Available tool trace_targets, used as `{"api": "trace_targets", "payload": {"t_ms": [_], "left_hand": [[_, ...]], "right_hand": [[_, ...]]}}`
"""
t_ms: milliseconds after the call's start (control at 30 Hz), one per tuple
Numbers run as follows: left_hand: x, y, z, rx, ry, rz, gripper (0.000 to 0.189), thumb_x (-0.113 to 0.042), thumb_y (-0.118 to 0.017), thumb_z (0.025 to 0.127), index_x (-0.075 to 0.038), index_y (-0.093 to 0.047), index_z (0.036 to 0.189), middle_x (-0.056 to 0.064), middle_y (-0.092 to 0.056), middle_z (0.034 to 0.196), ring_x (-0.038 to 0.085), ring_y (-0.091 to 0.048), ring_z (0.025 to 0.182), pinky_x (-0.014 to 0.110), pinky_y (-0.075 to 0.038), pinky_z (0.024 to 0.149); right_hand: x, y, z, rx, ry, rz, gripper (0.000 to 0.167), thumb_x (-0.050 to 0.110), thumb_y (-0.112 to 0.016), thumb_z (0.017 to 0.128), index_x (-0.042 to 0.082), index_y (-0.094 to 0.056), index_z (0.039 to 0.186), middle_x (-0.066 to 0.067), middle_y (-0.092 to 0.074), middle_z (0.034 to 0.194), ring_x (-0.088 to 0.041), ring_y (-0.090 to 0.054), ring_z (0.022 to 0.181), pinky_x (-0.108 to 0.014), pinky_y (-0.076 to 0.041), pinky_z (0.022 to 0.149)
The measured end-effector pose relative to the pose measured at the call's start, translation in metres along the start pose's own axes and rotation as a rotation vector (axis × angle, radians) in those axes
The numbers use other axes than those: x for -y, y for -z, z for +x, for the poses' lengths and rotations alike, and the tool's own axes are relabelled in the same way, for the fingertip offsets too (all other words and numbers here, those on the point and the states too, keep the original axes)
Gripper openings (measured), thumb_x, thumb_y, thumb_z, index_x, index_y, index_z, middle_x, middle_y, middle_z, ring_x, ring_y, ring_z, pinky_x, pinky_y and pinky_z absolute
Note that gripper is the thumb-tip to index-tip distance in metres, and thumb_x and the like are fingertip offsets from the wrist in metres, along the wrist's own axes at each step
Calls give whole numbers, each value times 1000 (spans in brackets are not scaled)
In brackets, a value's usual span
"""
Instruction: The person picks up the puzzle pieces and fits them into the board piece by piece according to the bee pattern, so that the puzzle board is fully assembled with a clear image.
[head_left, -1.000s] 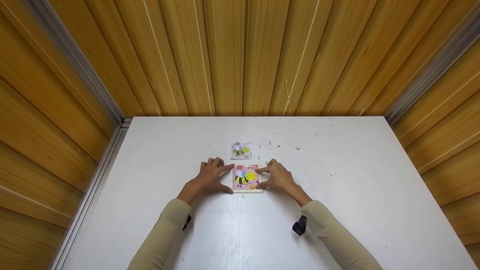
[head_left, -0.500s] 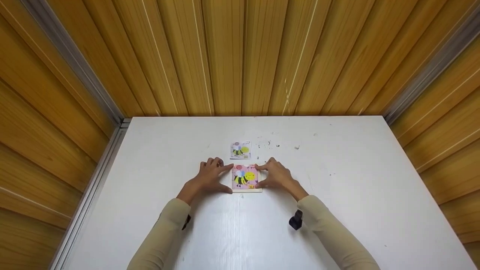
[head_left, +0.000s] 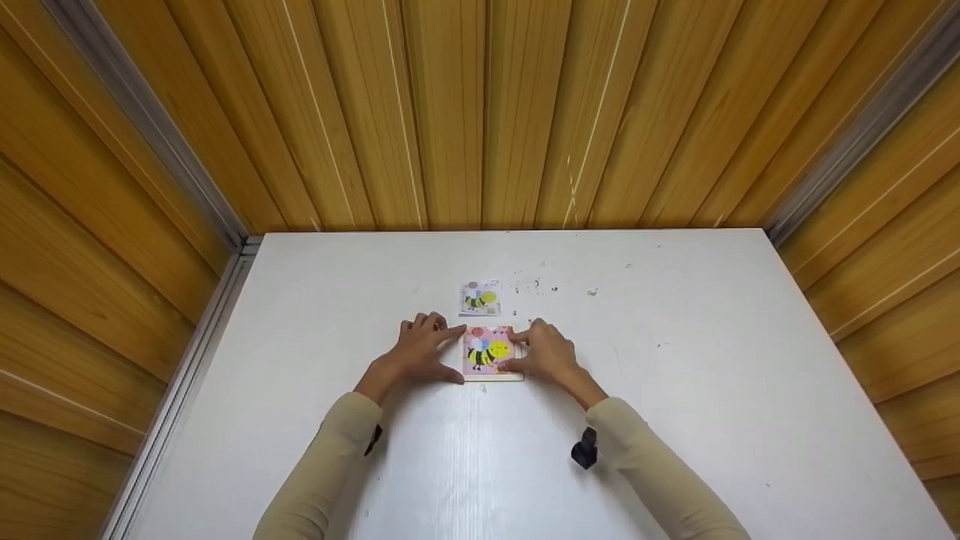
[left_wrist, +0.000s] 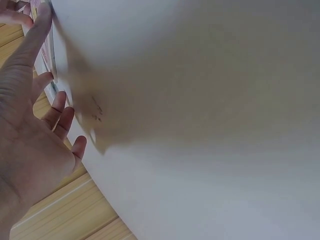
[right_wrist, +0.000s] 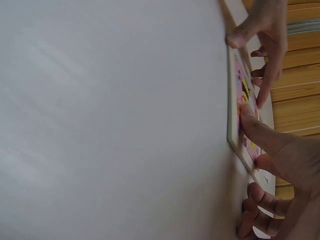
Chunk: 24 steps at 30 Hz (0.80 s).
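Observation:
In the head view a square wooden jigsaw puzzle (head_left: 480, 354) with a yellow and black bee on pink lies in its pale tray (head_left: 495, 378). My left hand (head_left: 421, 351) holds the tray's left side, index fingertip at the far corner and thumb at the near corner. My right hand (head_left: 549, 352) presses on the puzzle's right part, thumb over the lower right of the picture and index finger at its upper right. The right wrist view shows the right thumb (right_wrist: 257, 131) flat on the pieces. Only a sliver of the tray (left_wrist: 51, 52) shows in the left wrist view.
Just beyond the tray a paper card (head_left: 480, 298) with the same bee picture lies on the white table (head_left: 675, 420). Dark specks and scuffs (head_left: 555, 289) mark the tabletop to its right. Wood-look panel walls (head_left: 450, 112) enclose the back and sides.
The right thumb has slid left over the lower right of the picture, and the right index finger has moved up toward the far right corner. The left hand stays at the tray's left side.

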<state>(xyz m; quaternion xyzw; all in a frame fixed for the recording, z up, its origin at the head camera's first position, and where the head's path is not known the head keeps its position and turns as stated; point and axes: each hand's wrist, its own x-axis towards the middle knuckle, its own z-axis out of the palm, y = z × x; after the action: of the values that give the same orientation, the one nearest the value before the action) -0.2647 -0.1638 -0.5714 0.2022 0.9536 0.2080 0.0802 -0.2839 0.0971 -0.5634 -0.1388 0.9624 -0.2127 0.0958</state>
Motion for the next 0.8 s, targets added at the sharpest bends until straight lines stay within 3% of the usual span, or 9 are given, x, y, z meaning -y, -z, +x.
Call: {"api": "trace_targets", "payload": {"t_ms": [200,533,800], "left_hand": [[-3,2,0,3,16,-4,96,-55,-88,72,-21,-49,153,15,-48,136,33,-39,122,56,-28,102],[-2,5,2,-3,15,11,97,-55,-88,72,-21,-49,153,16,-48,135,33,-40,122,56,-28,101],[1,1,2,8,-1,-3,98,-56,-88,71,-21,-48,154,16,-48,136,34,-40,124,57,-28,102]], "right_hand": [[4,-3,-2,-40,-4,-30,64,46,-89,75,17,-72,129,-11,-62,103,-20,-51,84,-42,-48,73],[3,-3,-5,-48,64,-82,64,51,-83,80,18,-69,134,-20,-62,128,-34,-62,106,-56,-54,87],[-9,2,-7,26,124,-68,78,54,-86,75,19,-62,141,-18,-59,124,-28,-58,102,-50,-53,88]]}}
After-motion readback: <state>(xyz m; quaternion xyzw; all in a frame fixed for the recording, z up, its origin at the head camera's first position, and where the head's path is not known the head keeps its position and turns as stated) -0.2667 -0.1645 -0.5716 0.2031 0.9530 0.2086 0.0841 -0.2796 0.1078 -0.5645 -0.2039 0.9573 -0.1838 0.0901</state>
